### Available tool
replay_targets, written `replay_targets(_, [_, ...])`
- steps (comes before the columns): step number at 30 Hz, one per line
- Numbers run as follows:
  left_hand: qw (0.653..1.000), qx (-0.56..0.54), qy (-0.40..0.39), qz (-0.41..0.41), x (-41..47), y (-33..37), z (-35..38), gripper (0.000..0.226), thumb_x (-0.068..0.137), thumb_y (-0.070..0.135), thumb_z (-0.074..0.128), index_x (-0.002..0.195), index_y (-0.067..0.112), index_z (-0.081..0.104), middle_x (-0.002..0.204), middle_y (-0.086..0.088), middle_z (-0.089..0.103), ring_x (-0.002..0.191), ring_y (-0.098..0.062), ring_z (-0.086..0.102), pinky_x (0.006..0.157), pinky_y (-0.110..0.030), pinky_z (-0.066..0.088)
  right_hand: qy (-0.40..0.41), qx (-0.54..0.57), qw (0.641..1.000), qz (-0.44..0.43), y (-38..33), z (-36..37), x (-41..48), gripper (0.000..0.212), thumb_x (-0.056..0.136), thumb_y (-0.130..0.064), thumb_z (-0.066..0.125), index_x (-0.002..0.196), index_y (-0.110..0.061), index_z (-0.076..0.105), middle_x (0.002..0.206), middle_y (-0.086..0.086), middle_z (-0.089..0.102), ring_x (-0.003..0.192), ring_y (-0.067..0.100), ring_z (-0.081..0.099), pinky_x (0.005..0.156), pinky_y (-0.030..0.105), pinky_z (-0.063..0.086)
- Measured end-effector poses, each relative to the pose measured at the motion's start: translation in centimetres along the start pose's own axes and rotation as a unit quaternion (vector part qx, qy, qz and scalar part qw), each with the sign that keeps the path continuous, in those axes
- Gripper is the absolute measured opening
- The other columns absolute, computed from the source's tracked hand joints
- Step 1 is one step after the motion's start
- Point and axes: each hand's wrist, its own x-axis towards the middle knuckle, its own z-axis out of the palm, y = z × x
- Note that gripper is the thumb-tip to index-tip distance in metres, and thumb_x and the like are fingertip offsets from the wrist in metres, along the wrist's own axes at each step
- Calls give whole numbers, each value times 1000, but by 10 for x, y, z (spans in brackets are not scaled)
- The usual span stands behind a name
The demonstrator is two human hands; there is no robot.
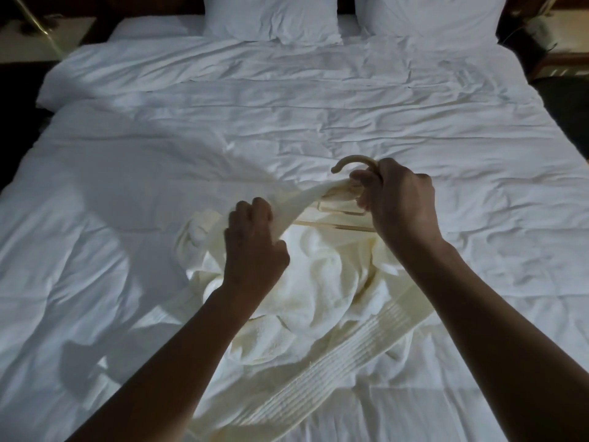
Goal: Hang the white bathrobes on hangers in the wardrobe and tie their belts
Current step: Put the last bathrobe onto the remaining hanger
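A cream-white bathrobe (318,282) lies bunched on the bed in front of me. Its ribbed collar band (360,339) runs diagonally toward the lower left. A pale hanger (341,208) lies partly inside the robe, its curved hook (353,161) sticking up. My right hand (398,199) grips the hanger at the base of the hook. My left hand (255,247) holds a fold of robe fabric stretched over the hanger's left shoulder. The hanger's left end is hidden under the cloth. No wardrobe is in view.
The wide bed (287,122) has a wrinkled white duvet, with two white pillows (271,17) at its head. Dark bedside tables (44,30) stand at both far corners, with a slanted lamp stem on the left one. Dark floor flanks the bed.
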Motion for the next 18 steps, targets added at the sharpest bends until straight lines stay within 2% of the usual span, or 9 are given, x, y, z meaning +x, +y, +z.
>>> replay_targets(2, [986, -81, -126, 79, -17, 7, 5, 34, 70, 7, 53, 104, 9, 54, 94, -8, 57, 87, -26, 55, 78, -44, 49, -1, -31, 999, 8, 0, 4, -2, 36, 103, -46, 50, 86, -16, 58, 65, -5, 69, 69, 26, 65, 69, 39, 50])
replay_targets(4, [955, -154, -226, 114, -29, 17, 1, 19, 79, 17, 61, 97, 19, 55, 84, 7, 54, 78, -10, 53, 75, -34, 49, -4, -24, 1000, 6, 1, 7, -6, 35, 103, -46, 51, 87, -16, 59, 65, -5, 69, 68, 24, 65, 69, 39, 51])
replay_targets(6, [972, -180, -99, 113, -22, 22, -6, 20, 80, 21, 68, 95, 17, 56, 85, 7, 51, 79, -11, 49, 75, -30, 45, -15, -1, 1000, 11, 4, 7, -10, 35, 103, -44, 52, 87, -14, 61, 65, -6, 70, 69, 22, 65, 71, 39, 51])
replay_targets(8, [987, -127, 45, 87, -1, 18, -11, 30, 79, 18, 71, 104, 11, 58, 99, -3, 54, 92, -21, 51, 82, -35, 42, -34, 23, 999, 26, 5, 4, -12, 34, 102, -42, 54, 85, -14, 62, 65, -6, 70, 71, 18, 65, 73, 37, 49])
replay_targets(9, [992, -85, 54, 78, 11, 15, -15, 38, 80, 21, 72, 113, 11, 58, 108, -6, 56, 101, -25, 51, 87, -38, 40, -45, 39, 998, 36, 5, 2, -14, 33, 102, -40, 54, 83, -15, 63, 65, -6, 70, 72, 16, 65, 73, 35, 48])
replay_targets(11, [995, -10, -18, 103, 30, 6, -16, 41, 86, 31, 70, 121, 15, 57, 116, -6, 61, 110, -29, 55, 91, -41, 40, -52, 91, 993, 51, 2, -3, -16, 33, 101, -39, 56, 80, -14, 63, 66, -4, 71, 72, 11, 63, 70, 26, 46])
replay_targets(14, [985, -57, -134, 88, 30, 1, -10, 17, 99, 29, 63, 91, 17, 54, 80, -1, 61, 84, -30, 64, 68, -34, 39, -33, 154, 986, 61, 1, -7, -21, 29, 98, -41, 60, 85, -15, 62, 72, -3, 70, 73, 7, 62, 60, 18, 41])
replay_targets(16, [984, -113, -132, 45, 28, -3, -9, 25, 100, 27, 62, 82, 18, 48, 69, 4, 55, 71, -19, 60, 61, -32, 35, -17, 131, 990, 43, 14, -3, -24, 30, 92, -46, 70, 104, -21, 58, 90, -7, 68, 83, 5, 60, 71, 19, 42])
replay_targets(18, [985, -136, -107, 20, 26, -4, -14, 34, 99, 29, 64, 75, 21, 42, 62, 6, 48, 60, -4, 50, 58, -24, 36, -31, 18, 999, 36, 38, 3, -28, 53, 84, -45, 78, 124, -24, 49, 114, -3, 58, 103, 16, 54, 85, 34, 44])
